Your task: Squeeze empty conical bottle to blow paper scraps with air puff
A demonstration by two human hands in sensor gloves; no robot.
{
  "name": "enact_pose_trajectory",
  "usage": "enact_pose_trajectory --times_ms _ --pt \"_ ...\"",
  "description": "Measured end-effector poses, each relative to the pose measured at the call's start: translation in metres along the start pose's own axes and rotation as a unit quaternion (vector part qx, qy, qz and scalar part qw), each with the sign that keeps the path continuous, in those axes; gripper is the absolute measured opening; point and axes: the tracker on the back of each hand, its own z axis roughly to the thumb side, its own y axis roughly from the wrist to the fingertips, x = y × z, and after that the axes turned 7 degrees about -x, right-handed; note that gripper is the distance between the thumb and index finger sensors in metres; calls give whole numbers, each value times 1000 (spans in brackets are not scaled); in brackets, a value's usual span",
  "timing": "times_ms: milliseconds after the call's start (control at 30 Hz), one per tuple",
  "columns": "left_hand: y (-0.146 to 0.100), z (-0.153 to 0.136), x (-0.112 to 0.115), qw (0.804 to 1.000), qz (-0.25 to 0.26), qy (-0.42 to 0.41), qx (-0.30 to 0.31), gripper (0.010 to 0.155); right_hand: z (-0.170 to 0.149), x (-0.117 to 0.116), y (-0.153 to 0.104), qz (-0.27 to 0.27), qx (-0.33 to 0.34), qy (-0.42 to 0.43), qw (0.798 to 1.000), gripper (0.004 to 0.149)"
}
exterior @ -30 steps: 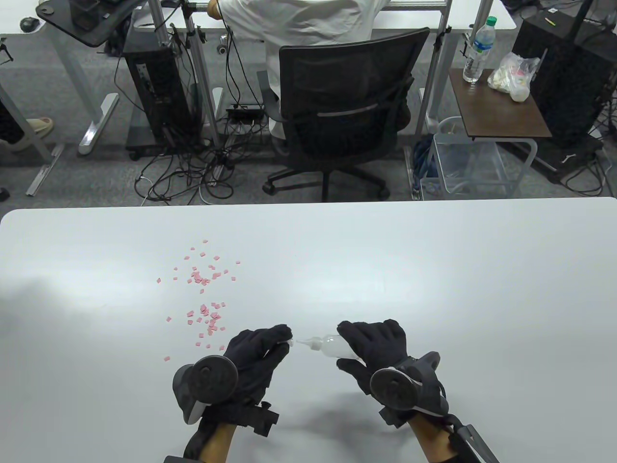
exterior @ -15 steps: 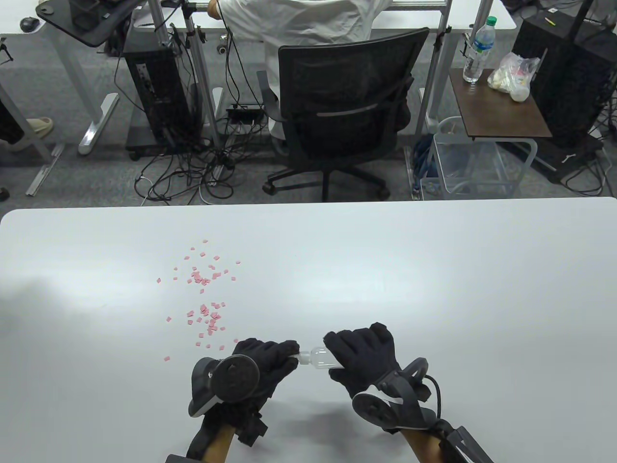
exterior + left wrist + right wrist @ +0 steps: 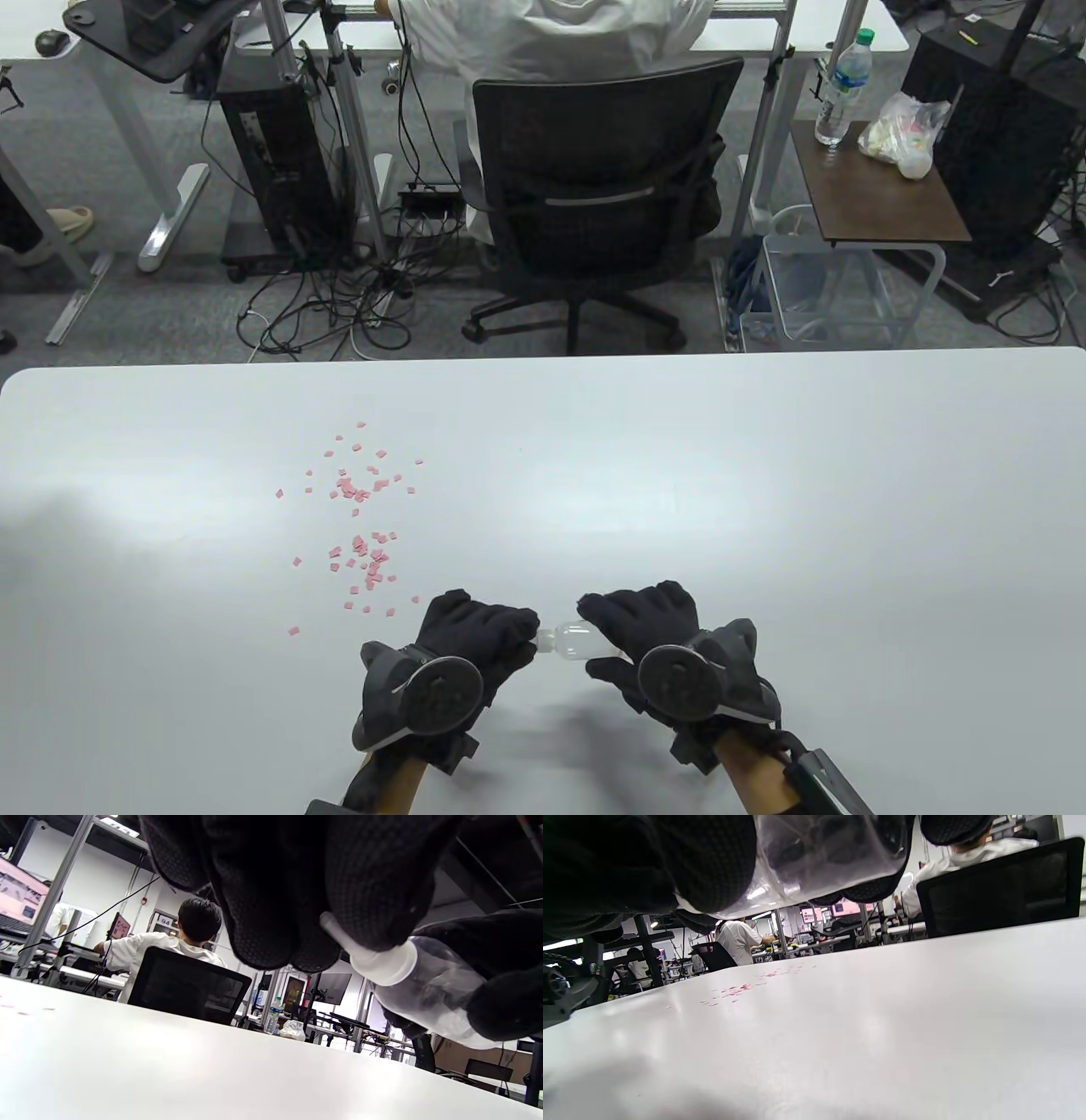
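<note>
Right now the right hand [image 3: 653, 628] is gripping the clear bottle [image 3: 573, 641] around its body, holding it on its side just above the desk [image 3: 764, 509] near the front edge. Its nozzle is pointing left, where the left hand [image 3: 475, 641] is curling its fingers [image 3: 373, 899] closed around the white tip. Pink scraps [image 3: 361, 526] are lying scattered on the desk, up and to the left of both hands.

Bottle [image 3: 573, 640] between hands, scraps [image 3: 361, 528] behind-left.
</note>
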Motion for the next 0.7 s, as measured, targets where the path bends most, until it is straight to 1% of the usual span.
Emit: enact_pose_trajectory --times_ms 67,133,200,267,300,333,367,400,433,467,500,567,600,633,667,700 --pt "-2 1 -3 999 31 5 12 44 -3 0 1 16 -10 36 999 67" --pt "-2 5 -6 998 49 20 23 46 -6 1 1 14 -14 56 998 67" --pt "-1 7 -5 999 28 38 24 49 -6 2 -1 -2 -6 39 999 67" --pt "1 11 -1 997 2 82 16 50 -4 4 -2 -26 1 15 1000 67" --pt "1 12 2 993 -24 114 10 51 -3 5 -3 -37 3 8 999 67" --pt "2 14 4 990 -39 132 11 50 0 4 -3 -39 7 -2 999 67" --pt "1 15 5 989 -40 140 16 49 1 3 -3 -34 10 -14 999 67" --pt "0 16 5 989 -20 143 23 48 2 3 -3 -32 10 -21 999 67" --pt "0 17 5 988 -11 153 27 47 1 2 -2 -28 8 -19 999 67" --pt "-2 17 4 986 0 161 36 47 0 1 -1 -16 2 -10 1000 67" --pt "-4 19 3 983 33 175 51 46 0 0 0 -1 -9 0 1000 67" --pt "-6 22 2 973 56 212 75 46 -1 -3 3 46 -25 17 998 68" --pt "-6 23 3 970 59 223 80 45 0 -4 2 36 -20 11 999 68" --pt "-5 23 3 971 48 223 78 46 1 -4 2 17 -11 -7 1000 68" --pt "-4 22 5 975 32 209 70 46 3 -3 1 5 -3 -25 1000 68" --pt "-2 20 5 979 15 196 58 47 4 -2 -1 -19 12 -52 998 68"
